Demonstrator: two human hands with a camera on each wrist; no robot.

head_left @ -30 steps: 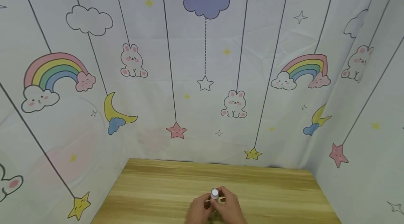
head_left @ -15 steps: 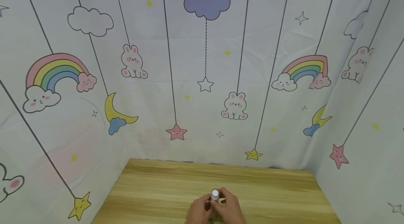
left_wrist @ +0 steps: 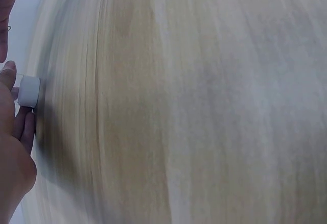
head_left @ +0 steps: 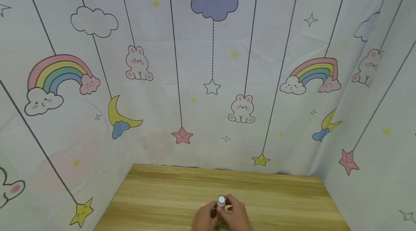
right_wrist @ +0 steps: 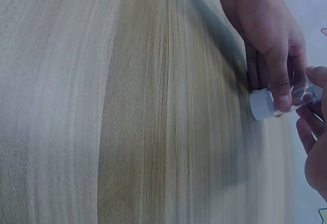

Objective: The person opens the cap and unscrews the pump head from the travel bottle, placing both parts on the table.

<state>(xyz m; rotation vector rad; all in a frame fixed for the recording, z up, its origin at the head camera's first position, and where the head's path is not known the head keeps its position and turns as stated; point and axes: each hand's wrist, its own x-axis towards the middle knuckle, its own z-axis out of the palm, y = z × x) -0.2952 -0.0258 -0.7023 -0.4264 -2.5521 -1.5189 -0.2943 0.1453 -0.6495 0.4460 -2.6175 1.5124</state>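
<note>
A small clear bottle (right_wrist: pixel 300 100) with a white end piece (right_wrist: pixel 261 104) is held between my two hands over the wooden table. In the head view, its round white top (head_left: pixel 221 199) faces up toward me. My left hand (head_left: pixel 206 216) grips the bottle from the left; in the right wrist view, that hand's thumb (right_wrist: pixel 281 94) lies on the clear part beside the white piece. My right hand (head_left: pixel 237 213) pinches the upper end with thumb and finger. The left wrist view shows the white end piece (left_wrist: pixel 29 91) close to the tabletop. Fingers hide much of the bottle.
The wood-grain table (head_left: pixel 169 187) runs back to a white cloth backdrop (head_left: pixel 208 115) printed with rainbows, rabbits, stars and clouds. Similar cloth walls stand at the left (head_left: pixel 48 133) and right (head_left: pixel 383 187).
Both hands keep their hold on the bottle in nearly the same place. The head view has shifted very slightly.
</note>
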